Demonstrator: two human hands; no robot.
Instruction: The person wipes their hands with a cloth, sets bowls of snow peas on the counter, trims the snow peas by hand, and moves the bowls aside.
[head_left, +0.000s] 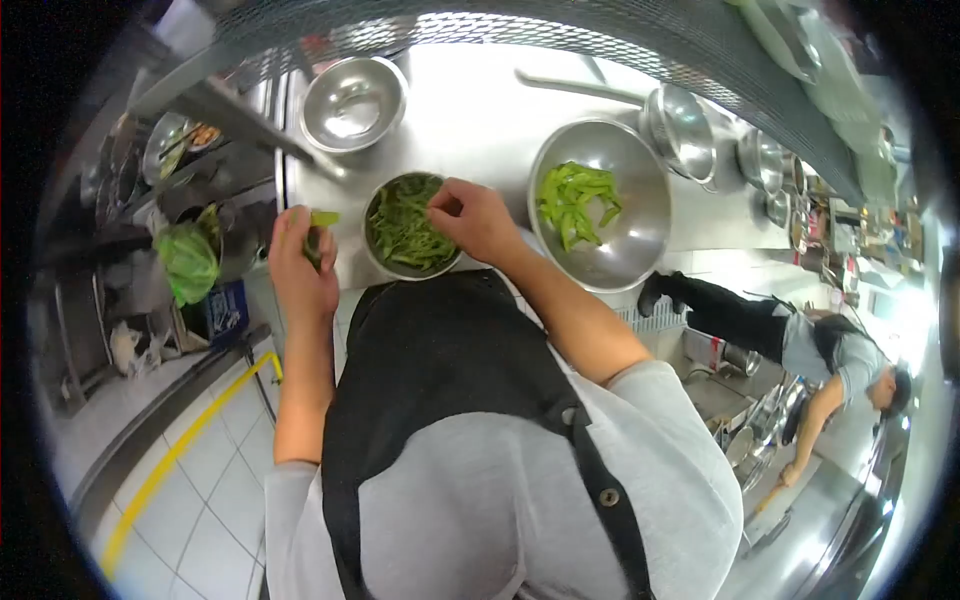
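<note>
My left hand (303, 262) is closed around a few green vegetable pieces (324, 218), left of a small metal bowl (368, 232). That bowl holds a heap of thin, dark-green vegetable strips (408, 222). Over its right side my right hand (480, 222) is closed in a pinch; whatever sits between the fingertips is hidden. To the right stands a large steel bowl (640, 235) with brighter green cut pieces (578, 203) in its left part.
Behind is another steel bowl (352, 104), with colanders (682, 130) at the back right. All stand on a steel counter (460, 110) under a mesh shelf (480, 35). A green bag (186, 262) lies at left. A co-worker (835, 340) reaches over a surface at right.
</note>
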